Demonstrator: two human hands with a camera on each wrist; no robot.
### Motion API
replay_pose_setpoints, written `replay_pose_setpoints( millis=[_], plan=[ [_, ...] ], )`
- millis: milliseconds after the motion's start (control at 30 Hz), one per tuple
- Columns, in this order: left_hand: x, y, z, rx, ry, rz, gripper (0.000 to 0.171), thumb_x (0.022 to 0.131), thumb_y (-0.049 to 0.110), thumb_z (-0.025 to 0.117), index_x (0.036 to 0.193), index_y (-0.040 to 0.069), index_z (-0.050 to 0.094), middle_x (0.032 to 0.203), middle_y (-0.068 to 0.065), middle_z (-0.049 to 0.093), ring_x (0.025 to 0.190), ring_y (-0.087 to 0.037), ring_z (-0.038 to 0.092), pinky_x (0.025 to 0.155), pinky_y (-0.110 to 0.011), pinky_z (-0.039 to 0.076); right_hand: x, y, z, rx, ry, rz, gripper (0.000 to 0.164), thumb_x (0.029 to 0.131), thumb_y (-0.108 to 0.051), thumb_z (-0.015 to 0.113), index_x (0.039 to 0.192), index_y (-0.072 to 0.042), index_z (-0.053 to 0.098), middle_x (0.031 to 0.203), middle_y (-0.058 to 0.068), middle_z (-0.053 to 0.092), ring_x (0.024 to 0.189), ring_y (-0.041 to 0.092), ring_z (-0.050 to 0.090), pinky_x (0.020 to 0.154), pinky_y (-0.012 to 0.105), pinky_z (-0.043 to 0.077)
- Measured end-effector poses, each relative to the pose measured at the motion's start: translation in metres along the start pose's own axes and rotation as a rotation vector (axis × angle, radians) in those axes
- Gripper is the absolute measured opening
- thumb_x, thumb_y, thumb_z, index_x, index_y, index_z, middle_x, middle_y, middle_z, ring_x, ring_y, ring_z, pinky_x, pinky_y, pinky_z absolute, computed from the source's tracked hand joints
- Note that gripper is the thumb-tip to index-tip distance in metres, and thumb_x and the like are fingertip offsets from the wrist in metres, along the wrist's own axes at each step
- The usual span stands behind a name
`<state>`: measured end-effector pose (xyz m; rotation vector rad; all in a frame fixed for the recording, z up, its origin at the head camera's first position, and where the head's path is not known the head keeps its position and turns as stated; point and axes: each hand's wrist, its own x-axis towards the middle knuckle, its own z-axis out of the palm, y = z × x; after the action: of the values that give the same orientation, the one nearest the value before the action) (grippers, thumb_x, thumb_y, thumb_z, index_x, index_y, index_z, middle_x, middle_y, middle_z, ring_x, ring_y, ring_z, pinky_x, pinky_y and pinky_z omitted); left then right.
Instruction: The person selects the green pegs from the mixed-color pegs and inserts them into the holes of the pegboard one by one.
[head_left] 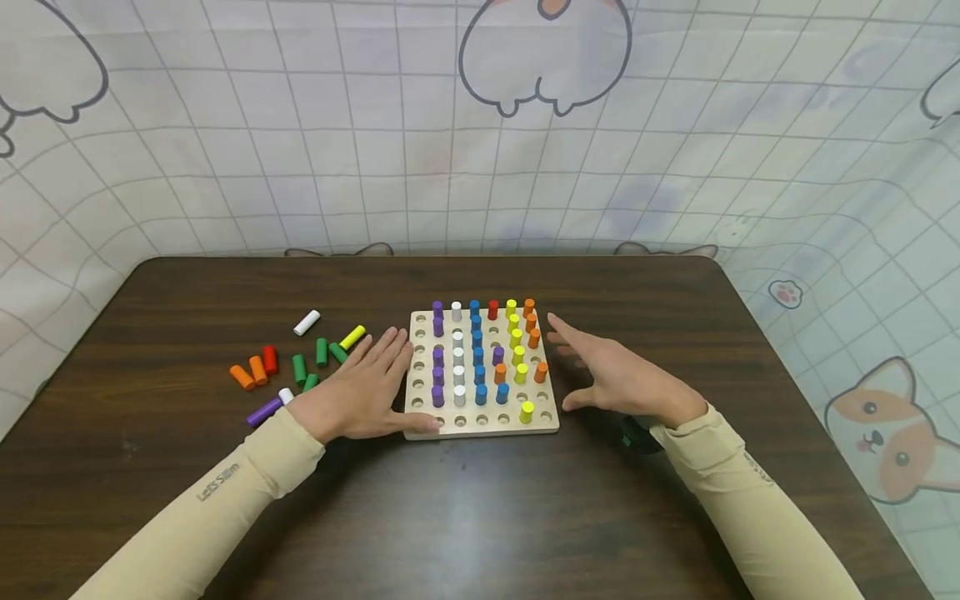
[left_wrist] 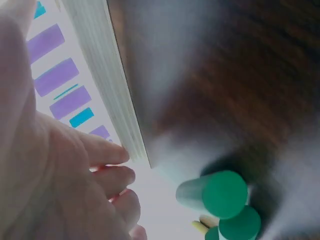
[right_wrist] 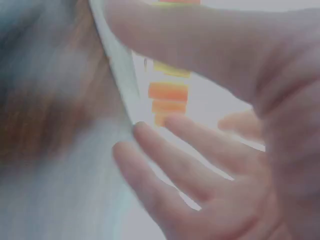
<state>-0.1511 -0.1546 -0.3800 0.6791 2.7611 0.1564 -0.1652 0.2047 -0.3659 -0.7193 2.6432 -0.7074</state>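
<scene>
A light wooden pegboard [head_left: 480,430] lies on the dark table, with purple, white, blue, red, yellow and orange pegs standing in many of its holes. My left hand [head_left: 360,390] is at the board's left side, fingers straight and the thumb reaching over the front left corner. Off the right edge, my right hand [head_left: 622,375] stands with fingers extended and thumb apart, nothing between them. The right wrist view shows its spread fingers [right_wrist: 175,170] beside orange pegs [right_wrist: 168,92]. In the left wrist view, purple pegs [left_wrist: 56,77] show beyond the left hand.
Loose pegs lie left of the board: several green ones [head_left: 299,368], a white peg [head_left: 307,322], a yellow peg [head_left: 352,337], a red peg [head_left: 270,359], orange pegs [head_left: 242,377] and a purple peg [head_left: 265,411]. A patterned cloth [head_left: 375,167] hangs behind the table [head_left: 465,517].
</scene>
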Motion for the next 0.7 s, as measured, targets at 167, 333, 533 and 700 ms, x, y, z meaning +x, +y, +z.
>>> replay_pose_setpoints(
  millis=[167, 333, 533, 700],
  plan=[
    [0.001, -0.008, 0.0, -0.069, 0.009, 0.024, 0.11, 0.091, 0.078, 0.055, 0.163, 0.0, 0.024, 0.173, -0.022, 0.018, 0.163, -0.042, 0.012, 0.132, -0.062, 0.012, 0.011, 0.012, 0.007, 0.025, 0.178, -0.01, 0.082, 0.093, -0.012, 0.077, 0.161, -0.006, 0.032, 0.147, 0.016, 0.061, 0.119, 0.031, 0.07, 0.092, 0.044, 0.062],
    [0.0, -0.014, -0.008, -0.169, 0.055, 0.026, 0.097, 0.094, 0.072, 0.057, 0.161, 0.006, 0.033, 0.169, -0.021, 0.032, 0.16, -0.042, 0.024, 0.128, -0.061, 0.026, 0.022, 0.023, 0.015, 0.249, 0.254, 0.1, 0.059, 0.1, -0.024, 0.07, 0.152, -0.008, 0.047, 0.137, 0.016, 0.067, 0.09, 0.022, 0.077, 0.078, 0.037, 0.063],
    [-0.006, -0.03, -0.024, -0.335, 0.184, 0.045, 0.079, 0.1, 0.062, 0.055, 0.158, 0.011, 0.04, 0.162, -0.013, 0.047, 0.151, -0.036, 0.045, 0.121, -0.059, 0.04, 0.032, 0.025, 0.02, 0.479, 0.213, 0.2, 0.06, 0.096, -0.031, 0.074, 0.147, -0.009, 0.053, 0.139, 0.02, 0.064, 0.08, 0.018, 0.076, 0.076, 0.036, 0.065],
    [-0.014, -0.05, -0.035, -0.49, 0.328, 0.029, 0.062, 0.105, 0.056, 0.05, 0.154, 0.018, 0.048, 0.154, -0.008, 0.056, 0.138, -0.034, 0.058, 0.112, -0.059, 0.048, 0.034, 0.022, 0.023, 0.603, 0.216, 0.227, 0.068, 0.093, -0.027, 0.078, 0.151, -0.007, 0.049, 0.142, 0.021, 0.059, 0.092, 0.017, 0.076, 0.076, 0.038, 0.066]
  ],
)
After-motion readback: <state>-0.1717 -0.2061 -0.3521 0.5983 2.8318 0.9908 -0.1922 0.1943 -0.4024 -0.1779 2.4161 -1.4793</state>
